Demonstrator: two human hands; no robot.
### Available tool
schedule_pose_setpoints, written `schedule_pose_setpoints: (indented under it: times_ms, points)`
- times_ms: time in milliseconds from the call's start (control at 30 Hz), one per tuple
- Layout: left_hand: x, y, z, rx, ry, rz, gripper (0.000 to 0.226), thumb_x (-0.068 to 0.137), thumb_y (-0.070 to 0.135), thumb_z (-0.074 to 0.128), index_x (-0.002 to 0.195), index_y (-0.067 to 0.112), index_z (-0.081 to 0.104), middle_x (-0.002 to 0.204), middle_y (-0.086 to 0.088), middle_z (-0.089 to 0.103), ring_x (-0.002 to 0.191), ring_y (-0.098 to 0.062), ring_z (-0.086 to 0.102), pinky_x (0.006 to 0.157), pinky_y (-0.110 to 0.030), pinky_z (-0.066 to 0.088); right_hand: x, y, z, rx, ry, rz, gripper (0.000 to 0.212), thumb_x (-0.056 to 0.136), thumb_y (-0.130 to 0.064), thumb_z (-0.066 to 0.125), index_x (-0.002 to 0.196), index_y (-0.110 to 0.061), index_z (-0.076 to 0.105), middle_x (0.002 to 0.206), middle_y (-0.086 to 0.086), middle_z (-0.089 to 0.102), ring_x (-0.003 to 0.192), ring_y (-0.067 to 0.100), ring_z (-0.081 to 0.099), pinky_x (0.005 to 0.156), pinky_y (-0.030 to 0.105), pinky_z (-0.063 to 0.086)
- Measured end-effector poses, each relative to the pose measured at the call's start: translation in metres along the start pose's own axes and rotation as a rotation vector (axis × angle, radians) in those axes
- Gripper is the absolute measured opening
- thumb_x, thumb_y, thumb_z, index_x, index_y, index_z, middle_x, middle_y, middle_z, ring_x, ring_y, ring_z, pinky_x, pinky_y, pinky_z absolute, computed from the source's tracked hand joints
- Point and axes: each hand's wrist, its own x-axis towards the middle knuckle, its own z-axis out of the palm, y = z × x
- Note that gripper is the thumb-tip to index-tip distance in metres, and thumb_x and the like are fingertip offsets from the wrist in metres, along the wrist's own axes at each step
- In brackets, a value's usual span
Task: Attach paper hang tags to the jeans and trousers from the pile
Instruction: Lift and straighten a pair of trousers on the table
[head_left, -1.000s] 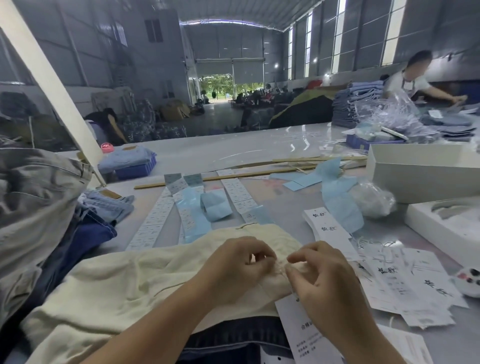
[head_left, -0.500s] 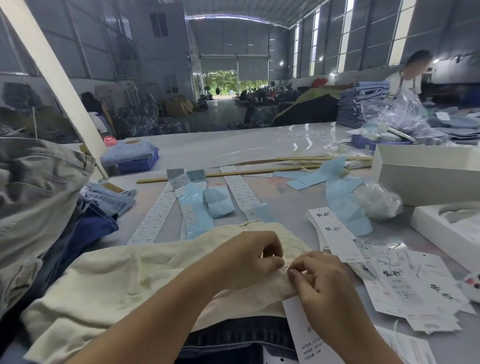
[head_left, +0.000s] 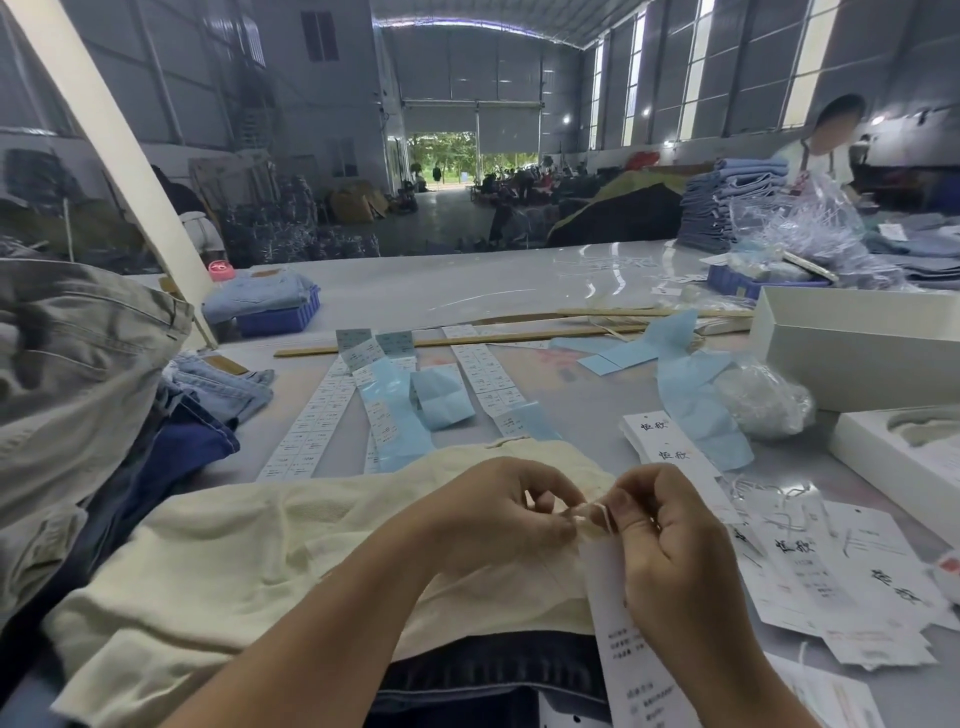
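Your left hand (head_left: 498, 512) pinches the cream trousers (head_left: 270, 551) at their edge. Your right hand (head_left: 670, 540) pinches the white string; the hang tag (head_left: 631, 665) hangs just below it, over the trousers' near edge.

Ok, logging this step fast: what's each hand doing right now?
Left hand: pinching the cream trousers.
Right hand: pinching the white string of the hang tag.

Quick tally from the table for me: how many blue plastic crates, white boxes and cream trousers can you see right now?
Blue crates: 2
White boxes: 2
Cream trousers: 1
Total: 5
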Motion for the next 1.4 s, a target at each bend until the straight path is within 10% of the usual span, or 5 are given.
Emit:
schedule_pose_setpoints:
  times_ms: [633, 933, 1400]
  points:
    - [0.0, -0.009, 0.014, -0.002, 0.115, 0.017, 0.012, 0.09, 0.024, 0.07, 0.096, 0.033, 0.076, 0.088, 0.014, 0.064, 0.08, -0.002, 0.056, 0.079, -0.023, 0.048, 0.001, -0.005, -0.004, 0.15, -0.208, 0.231, 0.032, 0.098, -0.006, 0.052, 0.096, -0.034, 0.066, 0.074, -0.005, 0.073, 0.064, 0.015, 0.067, 0.056, 0.033, 0.054]
    - [-0.005, -0.012, 0.012, -0.279, 0.262, 0.07, 0.016, 0.096, 0.009, 0.06, 0.089, 0.021, 0.068, 0.074, 0.011, 0.061, 0.043, -0.001, 0.042, 0.045, -0.011, 0.033, 0.011, -0.005, -0.004, 0.109, -0.235, 0.284, 0.025, 0.095, -0.007, 0.057, 0.088, -0.027, 0.071, 0.069, -0.007, 0.072, 0.057, 0.01, 0.066, 0.048, 0.017, 0.047]
    - [0.009, 0.006, 0.018, -0.559, 0.35, 0.095, 0.027, 0.088, -0.008, 0.062, 0.083, 0.017, 0.072, 0.072, -0.002, 0.068, 0.049, -0.006, 0.05, 0.044, -0.017, 0.041, 0.024, -0.013, 0.002, -0.042, -0.238, 0.135, 0.021, 0.088, -0.021, 0.065, 0.069, -0.024, 0.072, 0.058, -0.002, 0.066, 0.055, 0.018, 0.06, 0.051, 0.031, 0.046]
